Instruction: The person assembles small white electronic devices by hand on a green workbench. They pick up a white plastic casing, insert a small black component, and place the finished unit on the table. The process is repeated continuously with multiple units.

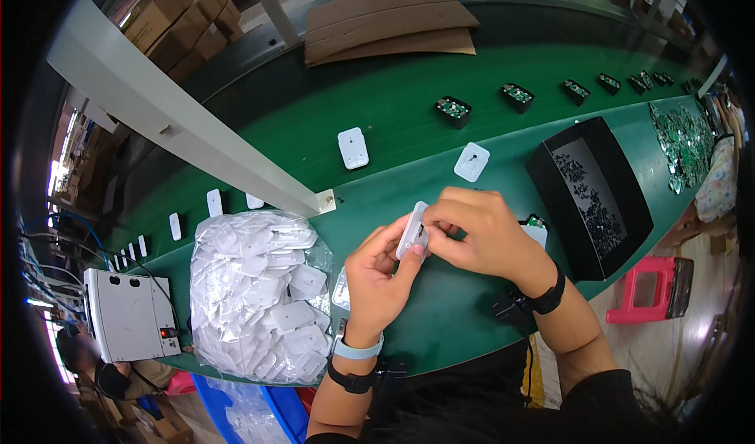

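Observation:
Above the bench, my left hand (376, 280) grips a small white plastic cover (408, 243) by its edges, thumb on the near side. My right hand (489, 235) is closed in a pinch at the cover's upper face, beside a dark spot there. Whatever sits between its fingertips is too small to make out. Another white cover (471, 162) lies on the bench just beyond my hands. A circuit board (536, 221) and a pale piece are partly hidden behind my right wrist. To the right stands an open black box (635, 208) holding many small black parts (599, 222).
A clear bag of white covers (259, 302) fills the bench at left. Across the green conveyor (409, 149) lie white covers and black housings with circuit boards (454, 112). Loose boards (680, 145) are heaped far right. A slanting white post (197, 149) rises at left.

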Demonstrator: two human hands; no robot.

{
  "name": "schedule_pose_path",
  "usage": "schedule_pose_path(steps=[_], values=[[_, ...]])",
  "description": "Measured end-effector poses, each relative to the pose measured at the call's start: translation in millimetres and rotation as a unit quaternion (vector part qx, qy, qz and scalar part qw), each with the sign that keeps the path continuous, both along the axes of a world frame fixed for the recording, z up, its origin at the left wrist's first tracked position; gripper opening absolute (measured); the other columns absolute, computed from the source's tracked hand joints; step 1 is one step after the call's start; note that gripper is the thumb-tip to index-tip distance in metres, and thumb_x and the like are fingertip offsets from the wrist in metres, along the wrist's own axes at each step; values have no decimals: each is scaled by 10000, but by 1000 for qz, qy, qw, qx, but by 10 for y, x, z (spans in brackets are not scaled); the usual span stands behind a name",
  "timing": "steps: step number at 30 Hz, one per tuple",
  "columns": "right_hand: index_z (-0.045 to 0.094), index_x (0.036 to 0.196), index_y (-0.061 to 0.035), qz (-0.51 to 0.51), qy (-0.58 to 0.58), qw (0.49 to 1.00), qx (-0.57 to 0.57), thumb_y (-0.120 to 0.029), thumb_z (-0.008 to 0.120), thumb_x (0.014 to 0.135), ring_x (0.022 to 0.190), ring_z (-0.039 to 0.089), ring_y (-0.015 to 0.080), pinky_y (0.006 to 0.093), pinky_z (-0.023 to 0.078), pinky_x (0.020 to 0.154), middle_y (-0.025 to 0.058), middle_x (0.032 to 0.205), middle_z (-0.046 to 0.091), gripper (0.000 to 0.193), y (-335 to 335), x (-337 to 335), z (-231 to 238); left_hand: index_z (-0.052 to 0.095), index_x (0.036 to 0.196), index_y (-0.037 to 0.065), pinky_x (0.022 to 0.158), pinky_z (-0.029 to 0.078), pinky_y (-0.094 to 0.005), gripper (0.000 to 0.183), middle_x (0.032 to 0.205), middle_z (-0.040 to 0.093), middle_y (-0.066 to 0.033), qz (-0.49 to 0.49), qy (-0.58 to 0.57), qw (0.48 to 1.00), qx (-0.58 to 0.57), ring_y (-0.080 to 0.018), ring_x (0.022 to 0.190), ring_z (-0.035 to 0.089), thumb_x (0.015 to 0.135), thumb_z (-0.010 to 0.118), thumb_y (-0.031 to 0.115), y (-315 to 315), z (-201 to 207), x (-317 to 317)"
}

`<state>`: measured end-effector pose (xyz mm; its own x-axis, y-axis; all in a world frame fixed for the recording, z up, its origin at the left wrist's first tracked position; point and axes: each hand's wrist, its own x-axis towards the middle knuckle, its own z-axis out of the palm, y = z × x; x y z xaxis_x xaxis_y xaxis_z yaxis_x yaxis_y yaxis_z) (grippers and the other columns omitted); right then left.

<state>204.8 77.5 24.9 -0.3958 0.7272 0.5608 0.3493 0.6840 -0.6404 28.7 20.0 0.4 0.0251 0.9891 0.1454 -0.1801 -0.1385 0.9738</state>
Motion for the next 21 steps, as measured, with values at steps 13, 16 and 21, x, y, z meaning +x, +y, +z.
schedule_pose_path(steps=[13, 16, 21], values=[[635, 821, -49, -19, 13, 1000, -18, -75, 729, 771, 559, 601, 253, 354, 492, 499, 67, 777, 597, 110, -11, -6, -24, 591, 1353, -85, 900, 594, -290, 366, 1175, 680, -120, -1, -38, 999, -35, -165, 1037, 687, 988, 591, -79, 1, 0, 51], [639, 829, -47, -16, 9, 999, -32, -78, 716, 781, 564, 613, 250, 350, 495, 500, 72, 781, 603, 95, -21, -13, -2, 593, 1351, -85, 887, 594, -290, 360, 1184, 687, -130, 1, -46, 998, -39, -158, 1013, 692, 991, 596, -65, 1, -8, 38], [644, 838, -40, -26, 29, 998, -48, -72, 701, 780, 583, 631, 245, 344, 503, 512, 84, 792, 612, 87, -30, -42, -36, 594, 1350, -87, 869, 589, -288, 363, 1169, 694, -131, 6, -55, 997, -45, -151, 975, 695, 988, 597, -66, -3, 2, 50]])
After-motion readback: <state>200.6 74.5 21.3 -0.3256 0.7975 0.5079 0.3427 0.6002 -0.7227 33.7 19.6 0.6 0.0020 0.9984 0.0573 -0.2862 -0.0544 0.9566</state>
